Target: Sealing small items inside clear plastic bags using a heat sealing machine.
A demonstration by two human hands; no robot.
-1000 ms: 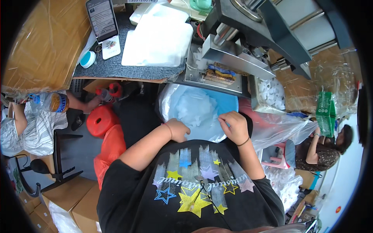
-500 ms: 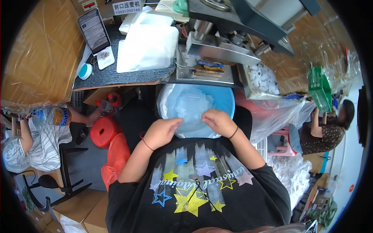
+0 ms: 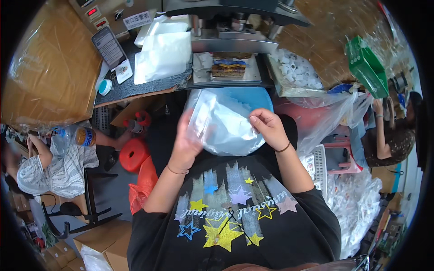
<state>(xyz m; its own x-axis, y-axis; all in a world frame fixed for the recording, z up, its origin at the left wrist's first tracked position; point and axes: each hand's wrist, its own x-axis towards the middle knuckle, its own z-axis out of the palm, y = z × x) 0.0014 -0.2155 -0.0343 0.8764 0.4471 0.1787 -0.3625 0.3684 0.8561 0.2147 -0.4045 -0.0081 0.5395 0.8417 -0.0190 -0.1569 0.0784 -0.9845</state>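
Note:
A clear plastic pouch (image 3: 226, 124) is spread over the light blue tub (image 3: 260, 97) in front of my lap. My left hand (image 3: 184, 142), partly blurred, grips the pouch along its left edge, with some fingers hidden behind the film. At the right edge, my right hand (image 3: 270, 130) pinches the film between thumb and fingers. The pouch covers most of the tub's inside. Just beyond the tub, at the bench edge, is a press machine (image 3: 235, 47) with a layered block (image 3: 228, 67) on its metal plate.
Flat clear pouches (image 3: 162, 58) lie stacked on the bench, beside a phone (image 3: 108, 47) and a small round container (image 3: 105, 87). Small white plastic parts (image 3: 296, 70) fill a tray right of the press. A red stool (image 3: 133, 155) stands left; co-workers sit on both sides.
A pouch is now held up across the tub, where my hands were over loose film before. My left hand has turned and risen; the view has shifted toward the right.

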